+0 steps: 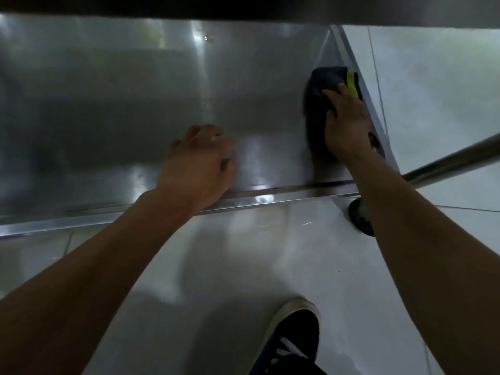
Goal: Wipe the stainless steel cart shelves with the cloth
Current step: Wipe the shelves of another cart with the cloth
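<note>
The lower stainless steel cart shelf (113, 109) fills the upper left of the head view. A dark cloth (320, 90) with a yellow stripe lies at the shelf's right side, against its raised edge. My right hand (345, 123) presses flat on the cloth, fingers spread over it. My left hand (200, 163) rests on the shelf just inside the near rim, fingers loosely curled and holding nothing.
An upper shelf's dark underside (243, 6) runs across the top. A steel cart leg (454, 161) slants in at the right, with a black caster (361, 217) below the shelf corner. White tiled floor (216, 266) lies underneath, and my dark shoe (292, 339) stands on it.
</note>
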{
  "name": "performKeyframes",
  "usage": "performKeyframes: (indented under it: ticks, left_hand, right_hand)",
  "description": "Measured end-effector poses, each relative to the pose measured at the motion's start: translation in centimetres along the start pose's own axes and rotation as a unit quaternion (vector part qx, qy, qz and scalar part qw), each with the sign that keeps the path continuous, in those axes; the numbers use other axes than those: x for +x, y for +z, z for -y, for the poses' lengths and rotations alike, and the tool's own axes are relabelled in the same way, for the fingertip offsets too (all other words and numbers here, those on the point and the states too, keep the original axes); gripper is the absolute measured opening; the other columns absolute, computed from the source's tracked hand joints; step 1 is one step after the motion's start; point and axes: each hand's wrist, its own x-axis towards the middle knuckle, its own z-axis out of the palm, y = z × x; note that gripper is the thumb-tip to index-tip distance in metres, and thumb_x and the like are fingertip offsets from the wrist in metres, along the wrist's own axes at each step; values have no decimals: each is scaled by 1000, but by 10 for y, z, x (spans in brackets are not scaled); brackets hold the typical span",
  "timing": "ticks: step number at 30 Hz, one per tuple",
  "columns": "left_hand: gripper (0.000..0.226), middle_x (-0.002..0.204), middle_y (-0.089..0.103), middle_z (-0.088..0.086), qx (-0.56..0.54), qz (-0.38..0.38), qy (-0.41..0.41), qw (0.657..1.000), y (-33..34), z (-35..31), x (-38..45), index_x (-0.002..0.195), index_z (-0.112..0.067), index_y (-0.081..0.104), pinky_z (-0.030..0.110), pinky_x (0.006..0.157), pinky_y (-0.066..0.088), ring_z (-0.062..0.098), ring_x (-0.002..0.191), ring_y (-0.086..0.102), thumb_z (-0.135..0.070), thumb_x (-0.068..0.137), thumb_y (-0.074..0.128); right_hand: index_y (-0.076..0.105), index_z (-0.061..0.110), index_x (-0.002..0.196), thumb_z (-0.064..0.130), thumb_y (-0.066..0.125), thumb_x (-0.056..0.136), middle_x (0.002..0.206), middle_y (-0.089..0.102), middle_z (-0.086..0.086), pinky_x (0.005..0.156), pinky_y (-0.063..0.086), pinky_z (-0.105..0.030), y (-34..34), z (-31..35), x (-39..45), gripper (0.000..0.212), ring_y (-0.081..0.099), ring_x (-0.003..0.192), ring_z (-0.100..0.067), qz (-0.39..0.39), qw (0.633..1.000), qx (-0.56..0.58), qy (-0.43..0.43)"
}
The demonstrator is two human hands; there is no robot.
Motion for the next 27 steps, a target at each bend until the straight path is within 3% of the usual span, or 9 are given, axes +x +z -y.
performKeyframes:
  ticks: [3,6,10,15,20,22,27]
  left_hand:
    - [32,117,64,6,38,-31,-38,998,-12,30,-17,102,-19,71,48,84,49,36,111,53,-35,85,49]
    - [20,117,62,7,47,-24,-87,995,-24,57,-33,102,-20,72,49,85,50,38,110,53,-27,88,60]
    - [29,111,64,8,17,-50,-75,996,-37,86,-62,101,-18,76,47,82,52,37,101,57,-25,86,52]
    - [40,107,69,13,18,-50,-27,998,-42,96,-83,106,-12,78,45,73,56,39,92,61,-26,90,44]
    - [33,117,68,11,42,-53,-28,997,-41,101,-93,112,-16,77,41,71,56,37,96,64,-24,91,52]
    - [40,119,66,11,41,-46,-32,998,-40,98,-92,112,-15,76,42,74,57,37,98,64,-28,89,46]
    - [33,115,64,6,49,-38,-59,996,-36,88,-84,102,-15,75,43,74,54,33,98,60,-31,88,50]
  right_hand:
    - [40,28,149,17,38,103,163,23,1,118,25,-44,13,44,4,47,22,147,-28,31,999,24,-19]
    - [39,31,149,20,36,103,164,20,2,120,21,-40,36,99,1,47,18,149,-27,49,996,16,-74]
    - [30,38,153,28,34,103,166,10,4,118,23,-48,74,185,-8,51,6,152,-29,114,978,-23,-171]
    - [30,41,151,26,41,100,166,7,10,119,20,-50,100,281,-51,54,-4,152,-27,168,952,17,-255]
    - [28,42,152,26,37,105,166,6,13,119,20,-50,88,273,-54,51,2,153,-21,185,945,46,-265]
    - [26,42,153,28,33,106,165,5,14,119,20,-48,81,264,-53,49,3,153,-20,184,947,38,-262]
    - [28,38,153,29,31,107,166,9,9,119,22,-45,77,222,-45,47,7,152,-23,138,959,33,-246]
